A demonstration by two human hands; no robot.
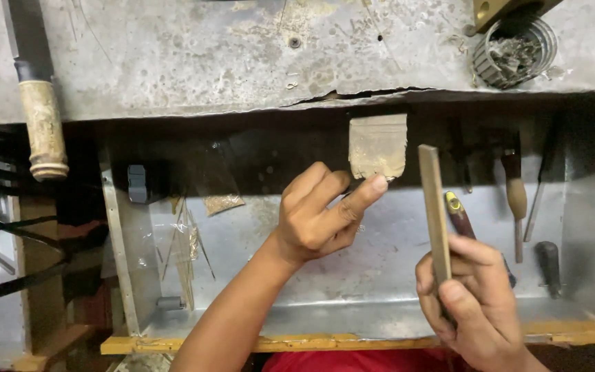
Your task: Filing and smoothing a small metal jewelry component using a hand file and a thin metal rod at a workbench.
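The left hand (318, 217) is curled, its thumb and forefinger pinched together just under the worn tan wooden peg (378, 146) jutting from the scarred grey metal bench (194, 55); whether it grips anything I cannot tell. At four o'clock from it, the right hand (473, 303) clasps a long flat tan file (434, 210) upright, over the metal-lined tray (339, 310).

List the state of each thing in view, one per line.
left hand: fingers pinched together against the wooden peg
wooden peg: sticks out from the bench edge
right hand: gripping the flat file
flat file: held upright
metal tray: pulled out under the bench
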